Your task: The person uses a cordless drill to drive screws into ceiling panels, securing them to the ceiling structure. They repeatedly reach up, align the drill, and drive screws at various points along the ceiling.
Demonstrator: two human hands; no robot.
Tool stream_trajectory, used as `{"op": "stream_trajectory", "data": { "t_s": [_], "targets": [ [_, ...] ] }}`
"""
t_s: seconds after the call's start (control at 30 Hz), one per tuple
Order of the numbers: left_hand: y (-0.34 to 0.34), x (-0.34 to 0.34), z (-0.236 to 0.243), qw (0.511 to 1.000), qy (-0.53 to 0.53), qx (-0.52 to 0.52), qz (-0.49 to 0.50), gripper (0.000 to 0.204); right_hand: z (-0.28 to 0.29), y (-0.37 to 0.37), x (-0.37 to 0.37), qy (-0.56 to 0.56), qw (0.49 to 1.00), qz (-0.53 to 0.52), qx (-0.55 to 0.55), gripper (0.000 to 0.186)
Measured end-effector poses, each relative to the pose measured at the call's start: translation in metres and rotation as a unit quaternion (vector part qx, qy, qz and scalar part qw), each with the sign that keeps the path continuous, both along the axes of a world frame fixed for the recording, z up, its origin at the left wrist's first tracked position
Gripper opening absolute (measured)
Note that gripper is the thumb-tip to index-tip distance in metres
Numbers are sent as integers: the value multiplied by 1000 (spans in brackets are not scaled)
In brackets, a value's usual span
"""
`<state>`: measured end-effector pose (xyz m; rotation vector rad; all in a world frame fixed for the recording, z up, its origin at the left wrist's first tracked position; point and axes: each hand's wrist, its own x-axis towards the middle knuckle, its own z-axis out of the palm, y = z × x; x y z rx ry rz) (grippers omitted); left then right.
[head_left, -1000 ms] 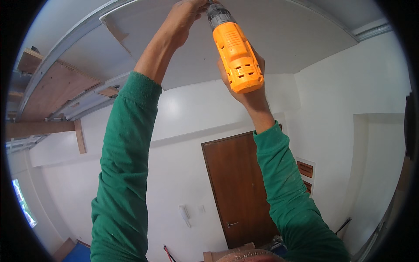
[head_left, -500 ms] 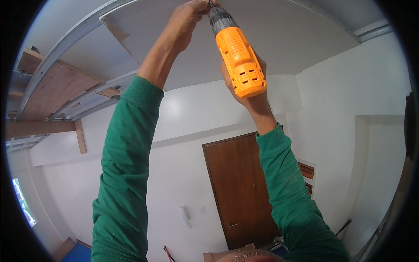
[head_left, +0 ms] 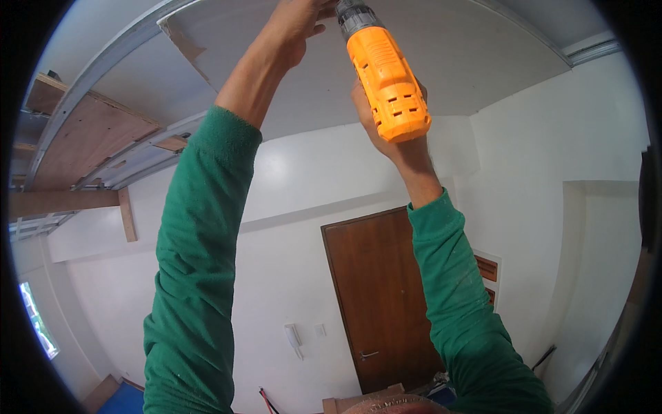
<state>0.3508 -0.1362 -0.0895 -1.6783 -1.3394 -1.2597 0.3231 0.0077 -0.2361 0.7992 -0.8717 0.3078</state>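
Overhead, my right hand [head_left: 367, 110] is wrapped round the grip of an orange cordless drill [head_left: 387, 79]. Its body hides most of those fingers. The dark grey chuck [head_left: 355, 17] points up at the ceiling board [head_left: 420, 52], and its front end is cut off by the upper edge. Just left of the chuck is my raised left hand [head_left: 295, 31], with its fingers bent toward the drill's front. The fingertips run out of the picture, so whatever they pinch is not visible. Both forearms wear green sleeves.
A metal ceiling channel [head_left: 86, 79] curves along the left, beside plywood panels [head_left: 89, 141] and a wooden beam [head_left: 65, 201]. The ceiling board has a torn edge [head_left: 185, 47]. Below are a brown door [head_left: 376, 297], a wall handset [head_left: 293, 338] and a cardboard box [head_left: 345, 403].
The drill and my right hand have shifted slightly up and to the right. My left hand has risen a little, and the drill's tip has passed out of the picture.
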Motion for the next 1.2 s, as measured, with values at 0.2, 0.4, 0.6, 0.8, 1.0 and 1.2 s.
{"op": "stream_trajectory", "data": {
  "t_s": [0.2, 0.4, 0.6, 0.8, 1.0, 1.2],
  "targets": [
    [0, 6, 6, 998, -50, -45, -19, 38, 6, 5, -5, -1, 999, -24, -21, 18],
    [7, 11, 11, 985, -98, -56, -128, 36, 7, 0, 0, 43, 998, -44, -31, 20],
    [3, 9, 12, 963, -112, -106, -223, 31, 5, -1, -3, 1, 999, -27, -22, 19],
    [1, 10, 11, 977, -97, -92, -168, 27, 6, 0, -3, 24, 998, -42, -27, 18],
    [-1, 7, 16, 992, -45, -80, -84, 36, 8, -3, -7, 8, 999, -16, -31, 17],
    [-80, 85, -23, 725, 381, 197, 539, 53, 11, -11, 0, 23, 999, 6, -27, 17]
  ]
}}
